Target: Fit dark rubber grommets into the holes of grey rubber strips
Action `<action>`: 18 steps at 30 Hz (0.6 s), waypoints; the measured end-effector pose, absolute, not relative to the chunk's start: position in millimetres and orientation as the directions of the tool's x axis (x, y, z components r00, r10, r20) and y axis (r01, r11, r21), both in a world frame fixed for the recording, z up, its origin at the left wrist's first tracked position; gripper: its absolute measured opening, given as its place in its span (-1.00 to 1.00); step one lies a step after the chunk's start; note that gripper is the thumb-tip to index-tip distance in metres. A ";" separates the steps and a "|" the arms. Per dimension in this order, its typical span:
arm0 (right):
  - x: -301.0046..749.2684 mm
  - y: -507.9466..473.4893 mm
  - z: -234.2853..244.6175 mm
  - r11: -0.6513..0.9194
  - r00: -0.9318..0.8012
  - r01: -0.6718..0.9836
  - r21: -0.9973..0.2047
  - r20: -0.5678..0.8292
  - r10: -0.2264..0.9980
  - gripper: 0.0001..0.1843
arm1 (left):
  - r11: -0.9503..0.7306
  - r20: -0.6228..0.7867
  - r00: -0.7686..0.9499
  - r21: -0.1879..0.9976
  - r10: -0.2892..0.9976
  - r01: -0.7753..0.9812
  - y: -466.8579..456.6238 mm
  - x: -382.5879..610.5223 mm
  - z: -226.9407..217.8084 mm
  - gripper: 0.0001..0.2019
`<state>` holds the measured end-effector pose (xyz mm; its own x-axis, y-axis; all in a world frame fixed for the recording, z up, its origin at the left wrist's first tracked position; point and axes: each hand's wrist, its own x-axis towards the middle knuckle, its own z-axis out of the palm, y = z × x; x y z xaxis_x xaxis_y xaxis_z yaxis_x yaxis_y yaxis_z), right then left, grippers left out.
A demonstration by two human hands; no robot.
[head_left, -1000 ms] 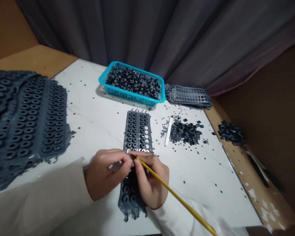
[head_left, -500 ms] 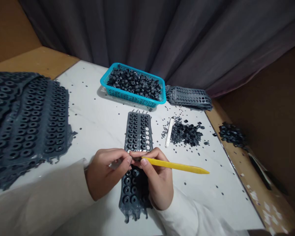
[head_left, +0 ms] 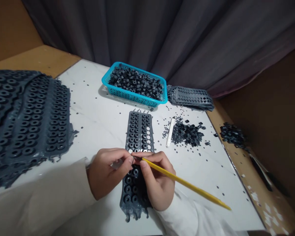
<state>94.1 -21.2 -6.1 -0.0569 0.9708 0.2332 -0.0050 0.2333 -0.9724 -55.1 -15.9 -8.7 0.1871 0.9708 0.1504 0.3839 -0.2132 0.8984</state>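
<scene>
Between the right fingers (head_left: 144, 165) sits a yellow stick (head_left: 186, 184).

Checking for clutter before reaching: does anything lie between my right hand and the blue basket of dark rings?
Yes, but only low things. The perforated grey rubber strip lies flat on the white table, running from your right hand toward the blue basket. Small black bits are scattered beyond its top end.

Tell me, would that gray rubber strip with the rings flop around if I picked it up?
It would probably flop: the gray rubber strip looks thin, and its ragged end looks soft. It likely feels light for its size, with so many punched holes. It may feel grippy, not slippery, but pictures can't show that.
</scene>
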 end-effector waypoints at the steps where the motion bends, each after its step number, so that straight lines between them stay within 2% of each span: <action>1: 94.5 -21.5 -6.4 0.271 -0.062 0.038 -0.962 0.268 0.961 -0.92 | -0.215 0.153 0.185 0.897 0.971 0.386 -15.8 -55.1 -8.9 -0.74; 5: 96.9 -21.3 -9.6 0.401 -0.115 0.188 -0.897 0.385 0.916 -0.86 | -0.253 0.186 0.202 0.888 0.961 0.384 -15.7 -54.4 -9.6 -0.74; 9: 98.9 -17.4 -14.8 0.407 -0.151 0.260 -0.876 0.380 0.913 -0.84 | -0.327 0.253 0.255 0.890 0.933 0.317 -17.0 -53.2 -8.3 -0.78; 13: 97.9 -14.0 -18.1 0.317 -0.071 0.188 -0.930 0.309 0.949 -0.88 | -0.294 0.233 0.233 0.915 0.944 0.277 -17.9 -53.6 -4.9 -0.78; 18: 97.4 -13.1 -18.4 0.213 -0.028 -0.007 -0.977 0.214 0.977 -0.94 | -0.193 0.141 0.203 0.945 0.969 0.264 -17.5 -54.7 -1.1 -0.78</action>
